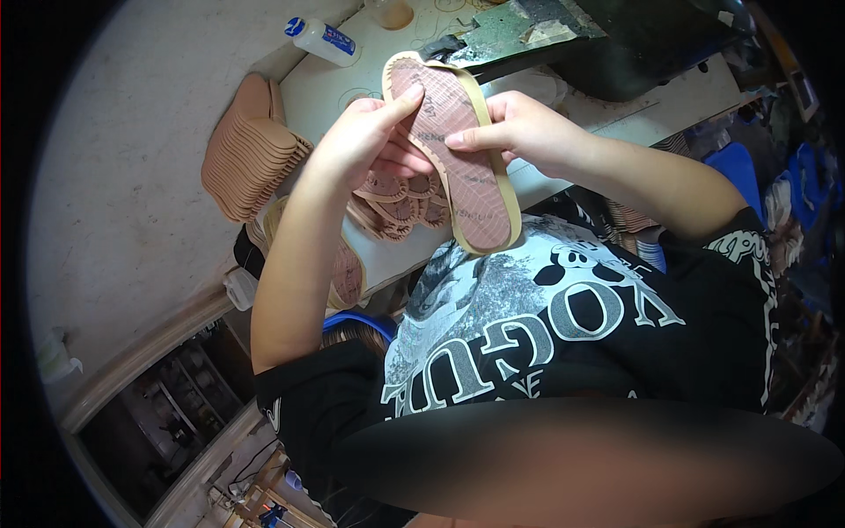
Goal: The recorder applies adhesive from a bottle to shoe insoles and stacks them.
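Observation:
Both hands hold up one shoe insole (482, 189), with a pinkish board face toward me and a pale beige wrapped edge. My left hand (380, 132) grips its left side near the upper end, thumb pressed on the board and the other fingers partly behind. On the opposite side, my right hand (524, 132) pinches the edge, its thumb lying on the board and its fingers mostly hidden behind. The rim at the upper end looks gathered into small pleats. Behind and below my left hand lies a pile of similar insoles (394, 209) with pleated edges.
A neat stack of tan insole pieces (251, 150) leans against the wall at left. On the white table (422, 264) are a blue-capped white bottle (321, 41), a cup of amber liquid (389, 12) and a worn green board (528, 33). A blue rim (361, 322) shows below.

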